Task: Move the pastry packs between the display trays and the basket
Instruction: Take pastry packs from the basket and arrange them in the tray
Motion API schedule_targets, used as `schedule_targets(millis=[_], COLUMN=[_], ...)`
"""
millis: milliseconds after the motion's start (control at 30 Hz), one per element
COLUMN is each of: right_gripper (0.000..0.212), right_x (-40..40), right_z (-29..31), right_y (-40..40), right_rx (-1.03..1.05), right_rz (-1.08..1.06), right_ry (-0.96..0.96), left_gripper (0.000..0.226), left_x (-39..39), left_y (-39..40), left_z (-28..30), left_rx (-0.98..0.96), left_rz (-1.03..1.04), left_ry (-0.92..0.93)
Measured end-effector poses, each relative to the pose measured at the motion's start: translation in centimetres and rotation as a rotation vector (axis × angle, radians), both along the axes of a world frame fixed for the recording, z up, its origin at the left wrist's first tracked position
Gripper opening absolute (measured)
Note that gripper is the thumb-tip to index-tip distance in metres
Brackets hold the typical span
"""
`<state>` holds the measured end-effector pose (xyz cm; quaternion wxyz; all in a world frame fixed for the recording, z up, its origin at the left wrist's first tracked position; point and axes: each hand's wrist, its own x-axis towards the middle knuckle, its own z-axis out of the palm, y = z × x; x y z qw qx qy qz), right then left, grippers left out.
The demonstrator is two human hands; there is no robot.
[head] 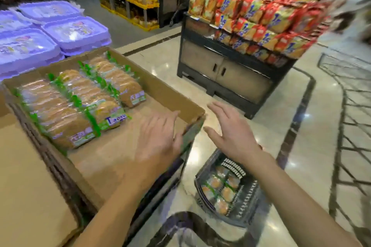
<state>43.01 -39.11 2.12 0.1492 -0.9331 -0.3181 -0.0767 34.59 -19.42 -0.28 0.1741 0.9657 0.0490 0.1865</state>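
Roughly mid-task: both hands empty, packs split between tray and basket.

Landmark is the tray (pixel 164 94), a shallow cardboard one. Packs (pixel 76 106) fill its far-left part in three rows; its near-right part is bare cardboard. Left hand (pixel 158 138) hangs over that bare part, fingers spread toward the tray's right rim, grip holding nothing. Right hand (pixel 232 132) is just off the tray's right corner, fingers spread, also empty, above the basket (pixel 247 204). Basket sits on the floor, below and right of the tray, with about six more packs in it. Direction of transfer can't be told from this alone; my read is restocking, so those basket packs are what's left, and there's room for them on the bare cardboard. Next move likely a reach down to the basket.
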Motion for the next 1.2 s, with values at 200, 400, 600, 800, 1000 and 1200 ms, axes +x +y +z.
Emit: schedule_targets(millis=[200,400,600,800,1000,1200], right_gripper=[0.063,0.058,0.042,0.05,0.056,0.053], right_x=[-7.0,-12.4,-11.5,-0.7,13.2,22.9], right_z=[-3.1,-7.0,-10.2,-12.4,-15.7,-17.5], right_y=[-21.4,-38.9,-50.9,-52.3,-48.9,-44.7], right_rx=[0.065,0.142,0.161,0.105,-0.072,-0.228], right_rz=[-0.494,-0.717,-0.694,-0.455,-0.047,0.255], right_ry=[0.035,0.078,0.172,0.311,0.357,0.457], left_gripper=[0.049,0.054,0.058,0.058,0.055,0.049], left_x=[1.3,3.6,6.1,10.1,13.0,16.1], left_y=[-17.5,-34.8,-46.0,-45.3,-41.8,-41.4], left_z=[-0.6,-4.7,-7.5,-10.2,-14.2,-18.1], left_rx=[-0.048,-0.134,-0.071,-0.081,-0.216,-0.256], left_rz=[-0.41,-0.608,-0.611,-0.297,0.155,0.351], left_ry=[0.017,0.139,0.314,0.38,0.421,0.551])
